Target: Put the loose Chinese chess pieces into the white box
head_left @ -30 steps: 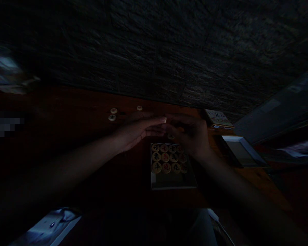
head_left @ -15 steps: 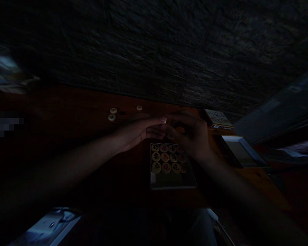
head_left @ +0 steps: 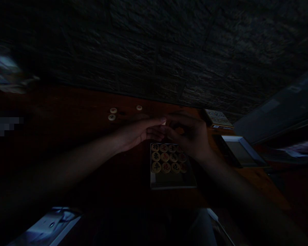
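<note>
The scene is very dark. My left hand [head_left: 140, 131] reaches in from the left, fingers pressed together, with a small pale piece [head_left: 164, 121] at its fingertips. My right hand [head_left: 191, 135] meets it fingertip to fingertip, fingers curled; what it holds is hidden. Both hover just beyond a shallow white box [head_left: 172, 183] holding several round wooden chess discs [head_left: 166, 158] with red or black characters.
Three loose discs [head_left: 113, 113] lie on the dark wooden table [head_left: 74, 112] at the back left. A box lid [head_left: 240, 150] and a printed carton [head_left: 218, 119] sit to the right. A dark stone wall rises behind. Pale papers show at bottom left.
Both hands stayed nearly still, with the fingertips drawn slightly closer together; the pale piece between them shows less than before.
</note>
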Demonstrator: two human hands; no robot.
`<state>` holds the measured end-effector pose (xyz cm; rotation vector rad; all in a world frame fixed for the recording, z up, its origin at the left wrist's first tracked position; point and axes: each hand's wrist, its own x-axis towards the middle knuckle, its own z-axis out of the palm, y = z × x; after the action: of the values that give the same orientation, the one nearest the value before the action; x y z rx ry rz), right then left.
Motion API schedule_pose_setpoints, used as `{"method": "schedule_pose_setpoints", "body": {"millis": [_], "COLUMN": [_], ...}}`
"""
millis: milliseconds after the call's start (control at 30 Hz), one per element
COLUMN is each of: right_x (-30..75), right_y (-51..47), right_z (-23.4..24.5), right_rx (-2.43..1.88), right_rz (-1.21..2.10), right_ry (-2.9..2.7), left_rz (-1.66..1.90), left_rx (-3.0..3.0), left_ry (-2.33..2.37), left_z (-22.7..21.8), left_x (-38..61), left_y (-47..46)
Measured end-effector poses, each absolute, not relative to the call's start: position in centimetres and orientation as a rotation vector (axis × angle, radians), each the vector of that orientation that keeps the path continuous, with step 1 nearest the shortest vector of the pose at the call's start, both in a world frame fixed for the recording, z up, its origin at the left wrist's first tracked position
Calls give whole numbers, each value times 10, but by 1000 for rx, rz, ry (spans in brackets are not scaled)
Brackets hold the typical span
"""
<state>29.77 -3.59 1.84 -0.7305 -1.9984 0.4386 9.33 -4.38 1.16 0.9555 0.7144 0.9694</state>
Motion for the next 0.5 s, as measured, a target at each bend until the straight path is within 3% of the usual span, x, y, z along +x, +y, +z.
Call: {"method": "schedule_pose_setpoints", "body": {"millis": [500], "right_x": [298], "right_y": [-35], "right_z": [18], "right_rx": [-673], "right_rz": [478], "right_ry": [-2012], "left_rz": [970], "left_rx": [993], "left_ry": [679], "left_z": [12], "left_x": [94], "left_y": [-44]}}
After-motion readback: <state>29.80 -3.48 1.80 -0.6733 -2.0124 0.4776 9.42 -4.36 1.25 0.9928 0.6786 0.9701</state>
